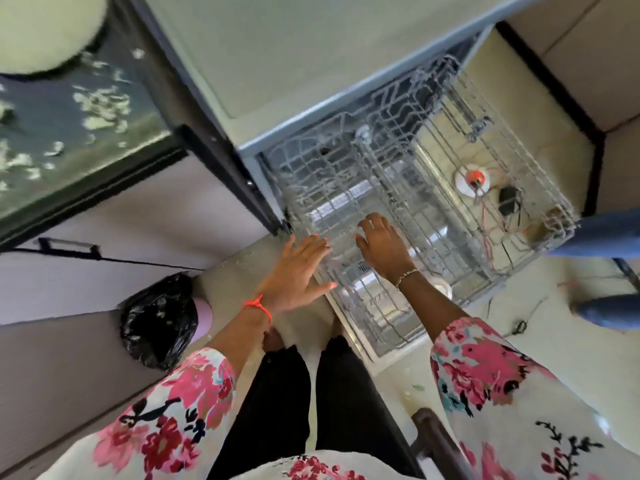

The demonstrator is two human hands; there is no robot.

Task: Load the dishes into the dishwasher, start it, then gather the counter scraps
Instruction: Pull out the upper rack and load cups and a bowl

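Both hands sit mid-frame at the pulled-out dishwasher rack [433, 140], left hand [298, 268] spread flat, right hand [381, 247] bent onto the wires, grip unclear; loading seems the step, and next needs the pale dish [45, 29] on the upper-left counter [69, 140].

The dark bench [104, 143] at upper left carries scattered pale scraps [100, 105] and a round pale dish [45, 32] at its far corner. On the pale floor [301, 337] stands a bin lined with a black bag [157, 320]; a few small bits [417, 388] and thin wires [519, 327] lie further right.
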